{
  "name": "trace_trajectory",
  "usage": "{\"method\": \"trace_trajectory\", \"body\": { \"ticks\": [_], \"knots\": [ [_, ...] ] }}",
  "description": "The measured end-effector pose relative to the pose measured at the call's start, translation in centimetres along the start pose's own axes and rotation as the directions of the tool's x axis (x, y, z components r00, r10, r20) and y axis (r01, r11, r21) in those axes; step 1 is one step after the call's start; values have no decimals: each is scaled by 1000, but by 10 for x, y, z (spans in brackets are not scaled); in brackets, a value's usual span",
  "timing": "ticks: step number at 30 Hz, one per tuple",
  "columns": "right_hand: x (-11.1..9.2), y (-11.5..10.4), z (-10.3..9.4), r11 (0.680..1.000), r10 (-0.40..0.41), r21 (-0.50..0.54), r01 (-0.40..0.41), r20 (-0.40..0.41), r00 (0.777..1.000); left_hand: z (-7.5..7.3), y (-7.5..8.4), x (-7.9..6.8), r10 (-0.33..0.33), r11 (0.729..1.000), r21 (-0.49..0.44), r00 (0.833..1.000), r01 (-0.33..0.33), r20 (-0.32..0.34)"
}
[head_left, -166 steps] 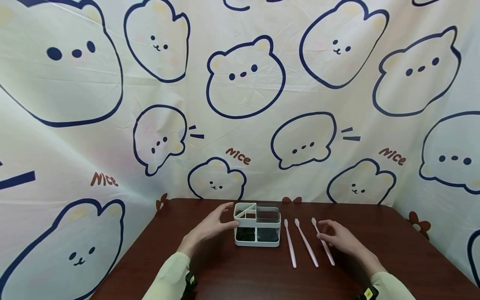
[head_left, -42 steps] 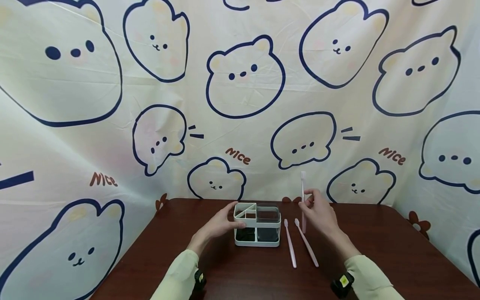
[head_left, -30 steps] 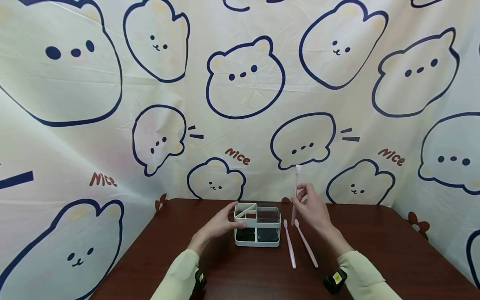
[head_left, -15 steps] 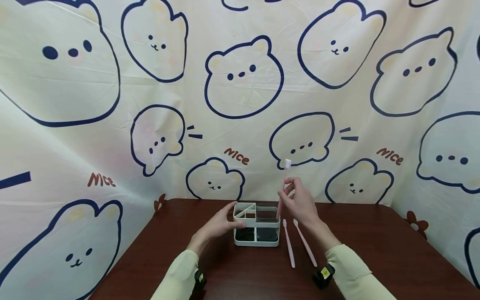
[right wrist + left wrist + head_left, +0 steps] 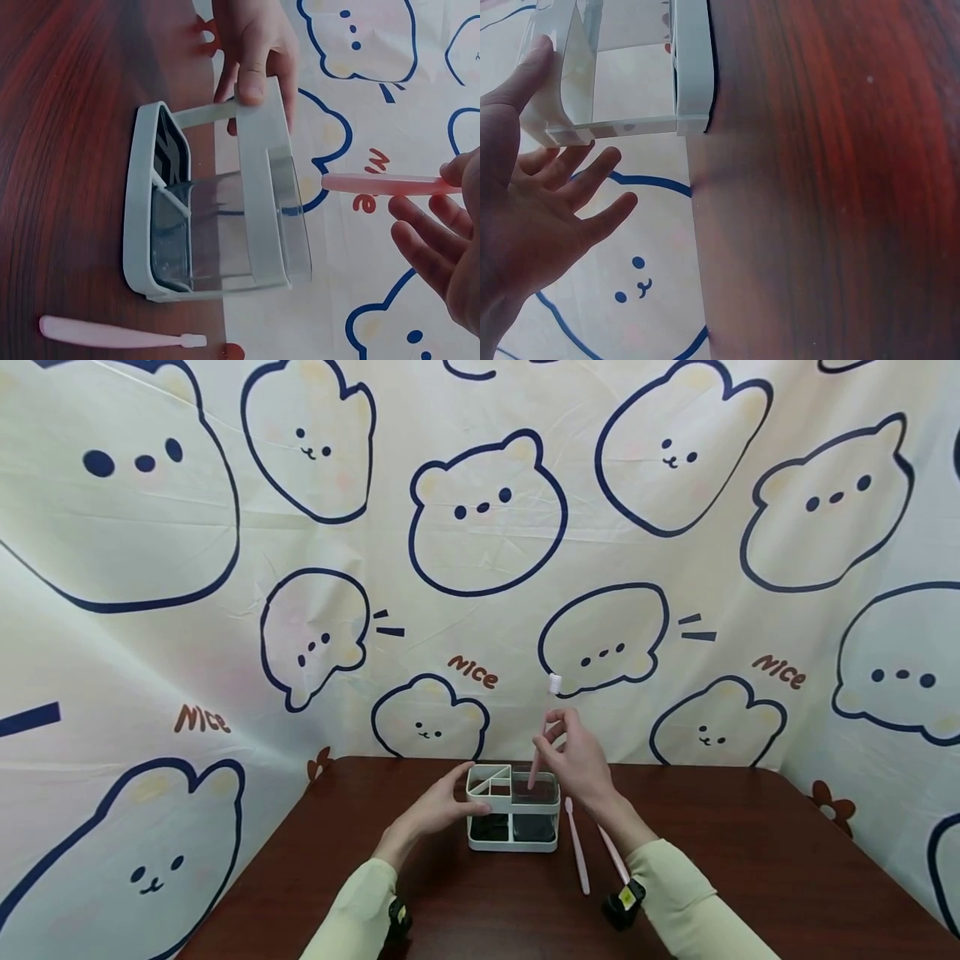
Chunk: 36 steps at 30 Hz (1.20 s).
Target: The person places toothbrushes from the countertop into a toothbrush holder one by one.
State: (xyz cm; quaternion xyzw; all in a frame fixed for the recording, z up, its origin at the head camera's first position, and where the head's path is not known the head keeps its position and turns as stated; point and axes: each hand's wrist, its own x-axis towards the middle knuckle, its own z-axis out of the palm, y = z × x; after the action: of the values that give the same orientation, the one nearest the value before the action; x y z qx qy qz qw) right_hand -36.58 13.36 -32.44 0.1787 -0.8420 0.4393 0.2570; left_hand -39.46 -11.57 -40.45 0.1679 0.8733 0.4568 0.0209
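Note:
A white toothbrush holder [image 5: 513, 808] with a divided top and a clear cup [image 5: 296, 217] on its right side stands on the table. My left hand [image 5: 435, 814] grips the holder's upper left side, thumb on the front band; in the left wrist view its other fingers [image 5: 592, 176] spread behind. Between thumb and fingers, my right hand [image 5: 579, 770] pinches a pink toothbrush [image 5: 375, 183], bristles up and slightly tilted. Its handle end overlaps the clear cup in the head view; from the right wrist, that end shows just above the cup's rim.
Two more pink toothbrushes lie right of the holder: the nearer toothbrush [image 5: 577, 852] in full sight, the other toothbrush [image 5: 612, 853] partly covered by the right forearm. Behind the brown table [image 5: 465, 902] hangs a cloth [image 5: 337, 547] printed with cartoon bears.
My right hand picked the rightmost toothbrush off the table, turned it upright and carried it left over the holder. The left hand came to grip the holder, which stays in place.

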Motion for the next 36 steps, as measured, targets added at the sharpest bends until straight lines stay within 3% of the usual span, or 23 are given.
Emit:
{"method": "trace_trajectory", "body": {
  "ticks": [14, 27, 36],
  "knots": [
    [1, -6, 25, 1000, -19, 1, 19, 7, 1000, -2, 1, 1, 1, 1000, -21, 1000, 0, 15],
    [-13, 3, 45, 997, 44, -72, -41, 48, 998, 1, -2, -1, 23, 999, -43, 999, -22, 26],
    [-20, 9, 59, 990, -8, -142, 17, 66, 998, 1, -4, 0, 31, 999, -43, 999, -30, 26]
  ]
}}
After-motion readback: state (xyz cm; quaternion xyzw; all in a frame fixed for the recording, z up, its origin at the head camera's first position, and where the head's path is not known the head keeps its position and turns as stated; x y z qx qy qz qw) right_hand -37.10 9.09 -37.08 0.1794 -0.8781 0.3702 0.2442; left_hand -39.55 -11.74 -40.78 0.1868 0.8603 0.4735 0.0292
